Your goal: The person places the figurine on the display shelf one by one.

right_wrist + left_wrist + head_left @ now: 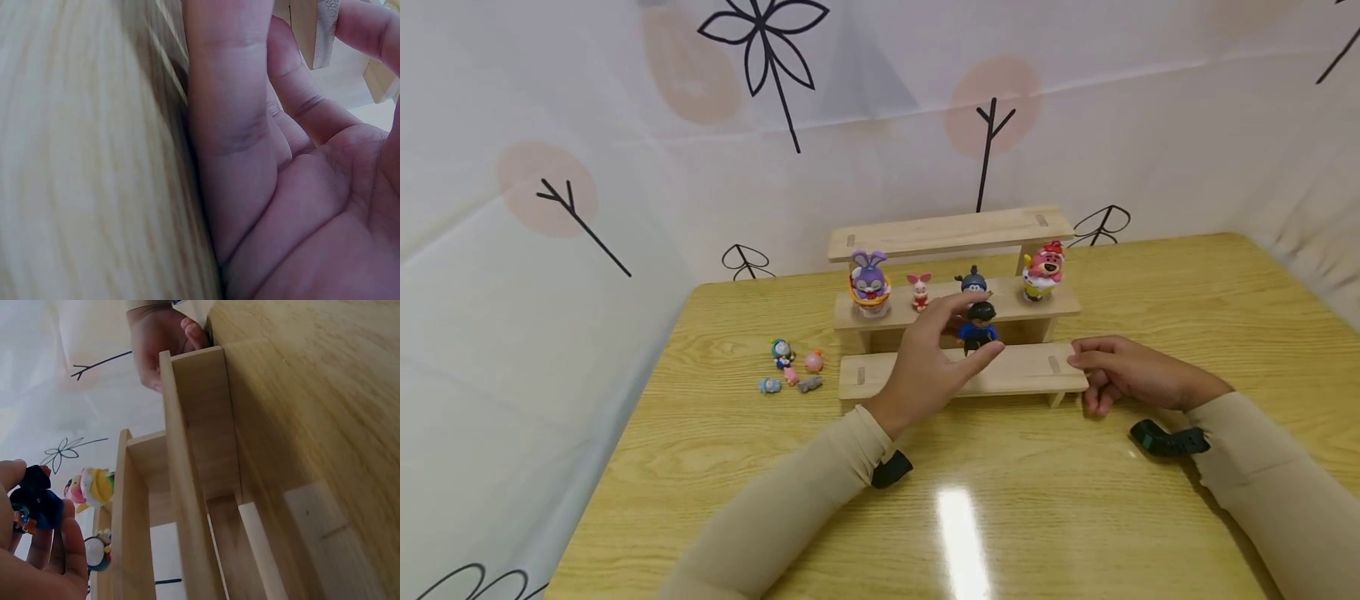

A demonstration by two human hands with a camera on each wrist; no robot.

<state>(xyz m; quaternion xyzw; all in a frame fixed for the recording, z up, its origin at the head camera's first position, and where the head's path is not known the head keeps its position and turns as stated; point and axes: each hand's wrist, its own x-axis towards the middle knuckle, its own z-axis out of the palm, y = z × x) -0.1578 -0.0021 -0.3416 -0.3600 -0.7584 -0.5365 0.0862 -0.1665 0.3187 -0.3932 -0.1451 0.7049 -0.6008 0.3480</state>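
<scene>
My left hand [922, 354] holds a small figurine [978, 327] with black hair and a blue top, thumb on one side and fingers on the other. It is over the lowest board of a three-step wooden display shelf [880, 377]; whether its base touches the board I cannot tell. In the left wrist view, the dark blue figurine [44, 506] sits between the fingers, apart from the shelf edge. My right hand [1138, 371] pinches the right end of the lowest board, thumb on top. The right wrist view shows that board's end [324, 34] at the fingertips.
On the middle step stand a purple rabbit figure [870, 287], a small pink pig figure [920, 292], a blue-capped figure [973, 282] and a pink bear figure [1042, 271]. Several small toys, including a blue-green figure [782, 352], lie left of the shelf on the wooden table [722, 483].
</scene>
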